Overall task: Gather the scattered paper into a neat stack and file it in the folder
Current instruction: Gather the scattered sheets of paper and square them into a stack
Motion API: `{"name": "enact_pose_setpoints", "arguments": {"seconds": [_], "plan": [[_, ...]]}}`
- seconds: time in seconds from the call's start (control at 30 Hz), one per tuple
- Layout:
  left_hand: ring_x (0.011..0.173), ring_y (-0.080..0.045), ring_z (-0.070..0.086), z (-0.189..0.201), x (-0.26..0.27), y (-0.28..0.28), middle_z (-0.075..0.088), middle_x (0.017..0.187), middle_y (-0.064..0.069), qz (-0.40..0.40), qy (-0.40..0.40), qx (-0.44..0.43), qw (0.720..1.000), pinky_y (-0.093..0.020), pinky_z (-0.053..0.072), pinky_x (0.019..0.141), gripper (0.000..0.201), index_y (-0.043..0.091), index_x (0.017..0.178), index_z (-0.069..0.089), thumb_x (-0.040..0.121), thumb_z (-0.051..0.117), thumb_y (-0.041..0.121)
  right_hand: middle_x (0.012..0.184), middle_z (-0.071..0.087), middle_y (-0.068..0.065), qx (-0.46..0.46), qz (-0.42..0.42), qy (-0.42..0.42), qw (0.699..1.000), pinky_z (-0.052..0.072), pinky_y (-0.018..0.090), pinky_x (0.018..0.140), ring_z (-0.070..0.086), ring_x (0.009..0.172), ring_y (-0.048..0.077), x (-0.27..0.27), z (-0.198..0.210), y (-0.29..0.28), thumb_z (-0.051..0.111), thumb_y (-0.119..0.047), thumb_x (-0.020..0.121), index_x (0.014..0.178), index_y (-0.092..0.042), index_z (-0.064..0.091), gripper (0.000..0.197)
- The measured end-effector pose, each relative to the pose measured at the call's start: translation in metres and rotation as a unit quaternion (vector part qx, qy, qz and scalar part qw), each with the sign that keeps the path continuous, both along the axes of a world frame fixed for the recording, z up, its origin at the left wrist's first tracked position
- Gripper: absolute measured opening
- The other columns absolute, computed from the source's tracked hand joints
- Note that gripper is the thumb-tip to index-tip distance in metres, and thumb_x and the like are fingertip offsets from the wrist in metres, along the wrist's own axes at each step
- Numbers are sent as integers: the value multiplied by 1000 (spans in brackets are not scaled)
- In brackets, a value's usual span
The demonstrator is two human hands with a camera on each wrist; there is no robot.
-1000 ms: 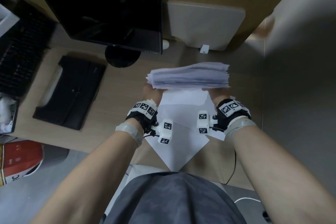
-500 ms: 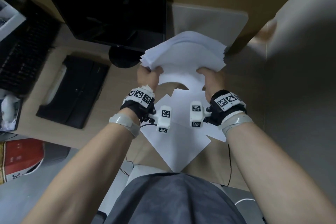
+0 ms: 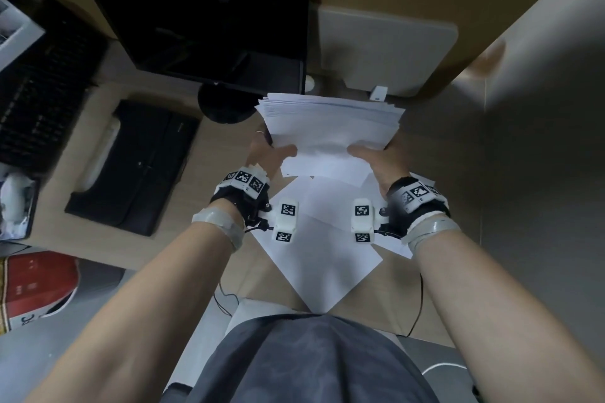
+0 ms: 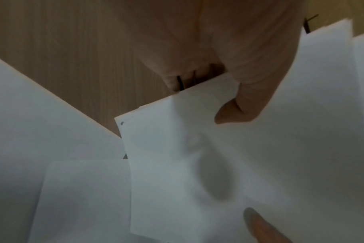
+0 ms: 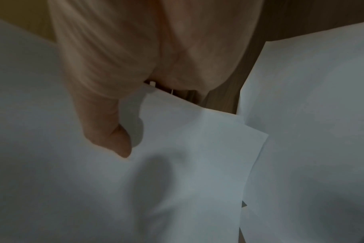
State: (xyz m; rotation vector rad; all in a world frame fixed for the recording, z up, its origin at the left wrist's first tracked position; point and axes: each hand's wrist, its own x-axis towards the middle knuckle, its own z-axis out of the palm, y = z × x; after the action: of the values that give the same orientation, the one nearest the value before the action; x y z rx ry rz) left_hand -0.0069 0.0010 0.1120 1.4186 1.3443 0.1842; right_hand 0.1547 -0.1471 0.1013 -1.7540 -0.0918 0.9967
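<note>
A thick stack of white paper (image 3: 330,127) is held above the wooden desk (image 3: 209,173), tilted with its far edge up. My left hand (image 3: 268,154) grips its left side, thumb on top and fingers underneath. My right hand (image 3: 376,157) grips its right side the same way. The left wrist view shows the left thumb (image 4: 239,105) pressing on the top sheet (image 4: 218,164). The right wrist view shows the right thumb (image 5: 110,131) on the paper (image 5: 187,164). Loose sheets (image 3: 327,255) lie on the desk below my wrists. A pale folder (image 3: 386,52) leans at the back.
A black monitor (image 3: 209,10) stands at the back, its round base (image 3: 222,105) just left of the stack. A black pouch (image 3: 131,163) lies at the left, with a keyboard (image 3: 42,101) further left. A grey partition (image 3: 540,141) bounds the right side.
The stack was level a second ago, then tipped up toward the monitor, and has now come back down to a flatter tilt. Both hands kept their grip.
</note>
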Motion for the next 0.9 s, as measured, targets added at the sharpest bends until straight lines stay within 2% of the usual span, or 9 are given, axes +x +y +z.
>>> {"name": "enact_pose_setpoints", "arguments": {"seconds": [0.2, 0.33, 0.43, 0.5, 0.57, 0.63, 0.7, 0.77, 0.9], "plan": [[98, -18, 60, 3, 5, 7, 64, 112, -2, -54, -37, 13, 998, -13, 49, 65, 61, 2, 122, 51, 63, 67, 4, 91, 69, -12, 10, -12, -1, 1000, 45, 15, 66, 62, 81, -2, 2, 8, 6, 87, -18, 72, 93, -24, 65, 30], [87, -20, 54, 13, 12, 12, 56, 101, -3, -27, -2, 44, 999, -19, 43, 64, 48, 7, 120, 45, 77, 68, 3, 91, 70, -12, 22, -44, -7, 999, 50, 22, 79, 65, 82, -1, 2, 9, 8, 91, -21, 67, 91, -24, 64, 36], [92, -17, 64, 24, 15, 13, 63, 107, -8, -11, -100, 37, 994, -28, 54, 74, 54, 11, 114, 51, 67, 76, 7, 112, 70, -7, 16, -41, -17, 999, 49, 34, 98, 65, 105, 13, -2, 10, 9, 96, -47, 50, 114, -23, 63, 76], [82, 1, 66, 34, 17, 11, 64, 98, 0, 7, -158, 12, 987, -23, 54, 71, 40, 21, 99, 54, 72, 81, 10, 118, 68, -5, 28, -38, -25, 999, 46, 44, 105, 62, 113, 19, -5, 14, 11, 92, -63, 38, 124, -21, 61, 100], [85, 5, 66, 40, 24, 7, 64, 102, 4, 41, -206, -6, 978, -20, 52, 77, 34, 24, 102, 55, 78, 78, 31, 120, 67, -5, 49, -58, -19, 997, 42, 46, 109, 60, 117, 21, -7, 20, 15, 87, -70, 38, 123, -21, 60, 102], [103, -8, 63, 46, 33, 5, 63, 111, 7, 94, -213, -15, 972, -29, 49, 94, 60, 21, 115, 54, 72, 72, 58, 125, 64, -3, 65, -85, -10, 994, 39, 47, 111, 57, 121, 22, -10, 28, 17, 80, -77, 40, 125, -21, 58, 104], [108, -13, 58, 51, 40, 5, 57, 103, 17, 149, -197, -13, 969, -33, 44, 102, 61, 23, 119, 50, 75, 70, 60, 132, 61, -2, 83, -117, 0, 990, 38, 46, 113, 56, 124, 21, -11, 27, 18, 76, -84, 38, 132, -21, 56, 116], [105, -15, 57, 51, 42, 3, 51, 94, 22, 167, -183, 0, 969, -37, 45, 103, 49, 28, 116, 49, 79, 70, 52, 129, 63, -4, 104, -132, -2, 986, 38, 43, 113, 57, 123, 19, -13, 25, 14, 77, -84, 40, 131, -22, 58, 111], [100, -17, 61, 46, 34, -8, 60, 98, 10, 182, -156, 12, 971, -43, 47, 100, 21, 32, 95, 54, 83, 64, 47, 108, 73, -10, 115, -128, -14, 985, 45, 43, 107, 66, 108, 15, -17, 32, 8, 77, -69, 58, 105, -27, 68, 64]]}}
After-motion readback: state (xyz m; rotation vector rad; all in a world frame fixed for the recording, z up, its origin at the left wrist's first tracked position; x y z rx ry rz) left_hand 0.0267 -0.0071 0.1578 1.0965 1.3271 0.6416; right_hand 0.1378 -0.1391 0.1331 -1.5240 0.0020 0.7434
